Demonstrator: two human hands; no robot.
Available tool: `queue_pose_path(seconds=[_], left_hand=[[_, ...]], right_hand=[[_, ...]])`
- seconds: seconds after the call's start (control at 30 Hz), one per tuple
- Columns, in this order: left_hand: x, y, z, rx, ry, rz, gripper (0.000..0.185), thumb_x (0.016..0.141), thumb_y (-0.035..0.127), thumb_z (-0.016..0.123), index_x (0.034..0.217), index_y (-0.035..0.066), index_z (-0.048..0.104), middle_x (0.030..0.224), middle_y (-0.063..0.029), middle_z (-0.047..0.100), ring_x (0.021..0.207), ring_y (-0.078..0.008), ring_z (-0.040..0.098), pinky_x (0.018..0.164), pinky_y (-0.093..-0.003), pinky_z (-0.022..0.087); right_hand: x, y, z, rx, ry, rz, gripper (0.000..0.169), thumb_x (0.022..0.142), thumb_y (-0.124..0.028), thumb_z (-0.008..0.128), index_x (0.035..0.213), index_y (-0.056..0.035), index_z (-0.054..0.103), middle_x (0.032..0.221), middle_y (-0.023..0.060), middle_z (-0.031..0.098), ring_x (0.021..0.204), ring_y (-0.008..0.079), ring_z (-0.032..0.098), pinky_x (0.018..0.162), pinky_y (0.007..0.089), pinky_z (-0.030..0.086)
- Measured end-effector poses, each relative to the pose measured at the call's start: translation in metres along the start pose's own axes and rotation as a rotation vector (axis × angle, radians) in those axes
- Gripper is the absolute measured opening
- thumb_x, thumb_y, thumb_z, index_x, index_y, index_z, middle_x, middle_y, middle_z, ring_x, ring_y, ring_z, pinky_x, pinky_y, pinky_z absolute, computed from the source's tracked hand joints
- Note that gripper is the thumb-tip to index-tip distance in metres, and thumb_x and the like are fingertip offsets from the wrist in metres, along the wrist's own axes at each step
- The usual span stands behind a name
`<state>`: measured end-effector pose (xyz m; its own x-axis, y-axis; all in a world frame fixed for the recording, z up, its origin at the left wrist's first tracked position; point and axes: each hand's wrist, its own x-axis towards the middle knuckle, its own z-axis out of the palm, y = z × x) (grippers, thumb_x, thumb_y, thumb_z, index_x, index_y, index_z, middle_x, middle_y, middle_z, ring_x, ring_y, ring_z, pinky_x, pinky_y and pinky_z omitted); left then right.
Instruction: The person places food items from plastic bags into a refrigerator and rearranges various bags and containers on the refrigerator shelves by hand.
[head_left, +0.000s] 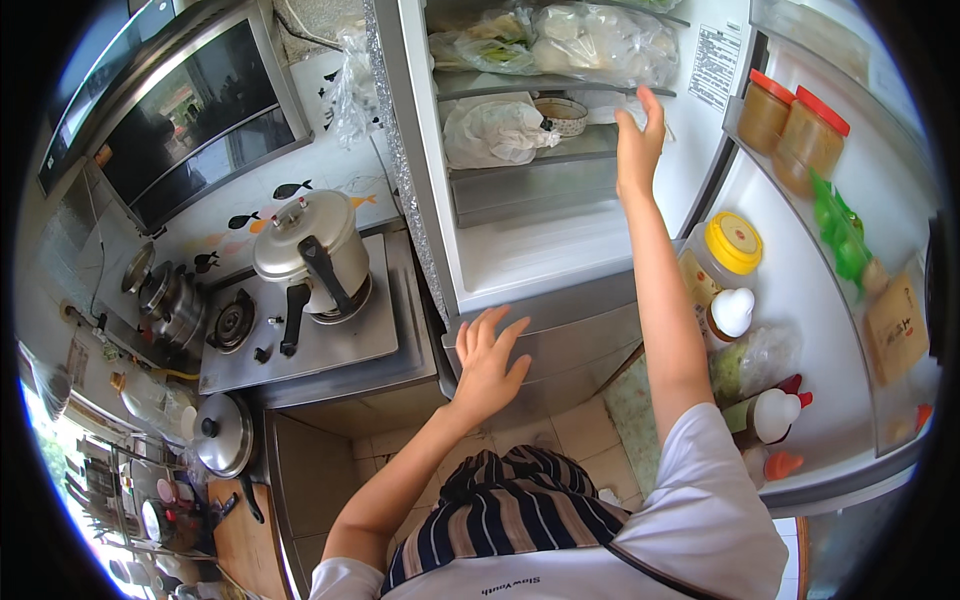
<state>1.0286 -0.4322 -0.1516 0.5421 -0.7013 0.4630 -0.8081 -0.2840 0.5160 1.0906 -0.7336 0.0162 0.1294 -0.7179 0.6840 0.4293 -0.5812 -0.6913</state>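
An upright refrigerator stands open before me, its door (825, 300) swung to the right. My right hand (641, 142) is raised at the shelves, fingers apart and nothing in it, near a white plastic bag (611, 107) on the middle shelf. Beside that bag are a patterned bowl (562, 116) and a crumpled white plastic bag (491, 135). Clear bags of pale food (600, 41) and green vegetables (487, 45) lie on the shelf above. My left hand (491, 364) is spread and empty by the grey drawer front (555, 330) below the compartment; whether it touches the front I cannot tell.
Jars with red lids (810, 142), a yellow-lidded jar (733, 244) and bottles fill the door racks. At left, a pressure cooker (307, 247) sits on the gas stove (337, 337), its handles pointing towards me. A lidded pan (223, 435) and a wooden cutting board (251, 525) are nearer.
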Motion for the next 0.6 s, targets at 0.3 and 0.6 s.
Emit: queue_pose_path(seconds=[0.3,0.6], left_hand=[[-0.062,-0.013,0.008,-0.111,-0.015,-0.207,0.054,0.079,0.018,0.067,0.131,0.014,0.050,0.135,-0.0089,0.043,0.129,-0.0301,0.035,0.109,-0.0521,0.015],[-0.116,-0.011,0.044,-0.200,-0.043,-0.472,0.054,0.080,0.021,0.065,0.132,0.016,0.049,0.128,-0.0063,0.051,0.121,-0.0235,0.043,0.106,-0.0430,0.021]], right_hand=[[-0.043,0.006,-0.064,0.079,-0.203,0.432,0.034,0.086,-0.009,0.053,0.119,-0.0019,0.059,0.117,0.0078,0.063,0.110,0.0169,0.053,0.095,0.0280,0.038],[-0.038,0.031,-0.092,-0.040,-0.215,0.377,0.037,0.088,-0.018,0.054,0.123,-0.0035,0.058,0.120,0.0089,0.064,0.112,0.0180,0.058,0.102,0.0320,0.037]])
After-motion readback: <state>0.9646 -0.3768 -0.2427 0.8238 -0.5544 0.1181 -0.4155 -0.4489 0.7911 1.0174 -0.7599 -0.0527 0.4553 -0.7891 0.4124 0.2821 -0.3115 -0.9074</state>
